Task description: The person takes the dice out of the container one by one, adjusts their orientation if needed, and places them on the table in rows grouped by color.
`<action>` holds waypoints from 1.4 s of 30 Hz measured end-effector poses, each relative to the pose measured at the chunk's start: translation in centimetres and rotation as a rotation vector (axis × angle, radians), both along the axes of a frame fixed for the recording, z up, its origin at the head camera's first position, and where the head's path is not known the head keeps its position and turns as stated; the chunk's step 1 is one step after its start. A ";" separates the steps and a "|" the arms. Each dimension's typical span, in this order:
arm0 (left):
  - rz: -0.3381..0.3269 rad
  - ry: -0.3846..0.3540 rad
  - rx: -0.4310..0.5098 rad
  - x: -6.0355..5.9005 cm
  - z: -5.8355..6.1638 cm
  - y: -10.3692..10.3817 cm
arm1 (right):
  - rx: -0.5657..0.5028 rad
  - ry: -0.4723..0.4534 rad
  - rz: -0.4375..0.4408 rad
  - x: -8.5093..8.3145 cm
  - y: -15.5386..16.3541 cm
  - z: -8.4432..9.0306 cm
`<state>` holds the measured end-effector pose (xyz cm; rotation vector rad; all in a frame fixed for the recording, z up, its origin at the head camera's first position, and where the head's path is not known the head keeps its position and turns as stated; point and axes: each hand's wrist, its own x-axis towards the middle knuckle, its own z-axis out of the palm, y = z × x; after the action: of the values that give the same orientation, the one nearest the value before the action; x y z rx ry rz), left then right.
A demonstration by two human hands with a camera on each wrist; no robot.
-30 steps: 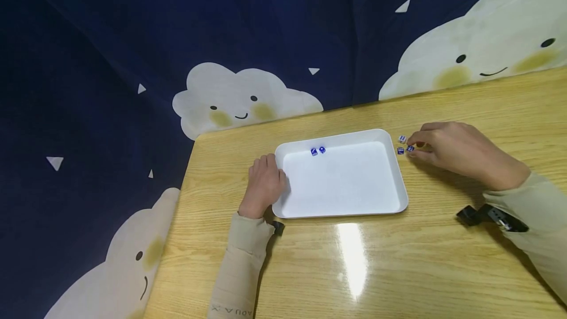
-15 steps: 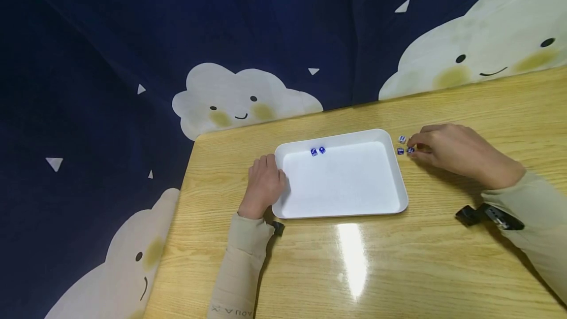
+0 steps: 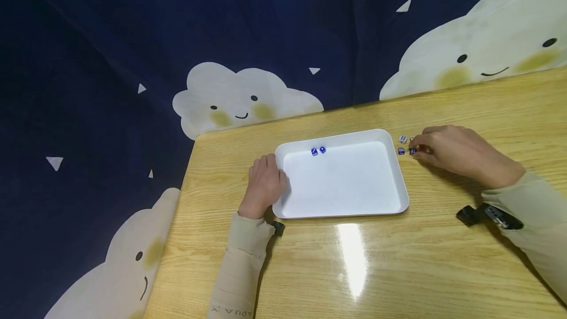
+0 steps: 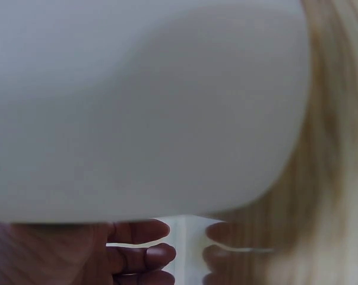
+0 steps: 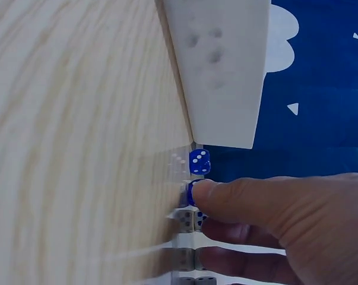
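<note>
Wooden tabletop [image 3: 398, 260] carrying white tray [image 3: 345, 208], right hand [image 3: 460, 154] pinching a blue die [image 3: 413, 151] just right of tray, left hand [image 3: 263, 186] resting loosely curled, gripping nothing, against tray's left edge.

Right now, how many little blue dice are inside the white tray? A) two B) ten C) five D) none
A: two blue dice sit side by side near the far rim of the white tray, while the other dice lie outside it by the right hand.
</note>
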<state>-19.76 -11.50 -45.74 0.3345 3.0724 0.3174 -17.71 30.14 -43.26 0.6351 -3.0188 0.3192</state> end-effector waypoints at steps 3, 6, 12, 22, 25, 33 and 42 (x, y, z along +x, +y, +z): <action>0.010 -0.007 0.000 0.0 -0.1 0.2 | -0.002 0.010 0.003 -0.1 0.2 0.2; 0.015 -0.016 -0.008 -0.3 -0.3 0.7 | -0.019 0.044 0.007 -0.2 0.7 0.5; -0.013 -0.033 -0.026 -1.3 -1.0 2.2 | -0.052 0.161 0.009 -0.4 1.7 1.0; -0.008 -0.041 -0.037 -2.5 -1.2 4.3 | -0.042 0.212 0.102 -2.6 0.2 3.8; -0.005 -0.047 -0.036 -2.7 -1.2 4.7 | -0.029 0.210 0.126 -3.4 -0.9 4.5; 0.003 -0.045 -0.040 -2.7 -1.1 5.2 | -0.052 0.145 0.167 -4.9 -4.7 5.3; 0.012 -0.061 -0.028 -2.5 -1.2 5.3 | -0.152 0.128 0.212 -6.1 -7.0 4.4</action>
<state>-22.24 -6.24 -46.90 0.2999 3.0172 0.2786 -23.79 23.19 -38.85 0.9251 -2.7772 0.4907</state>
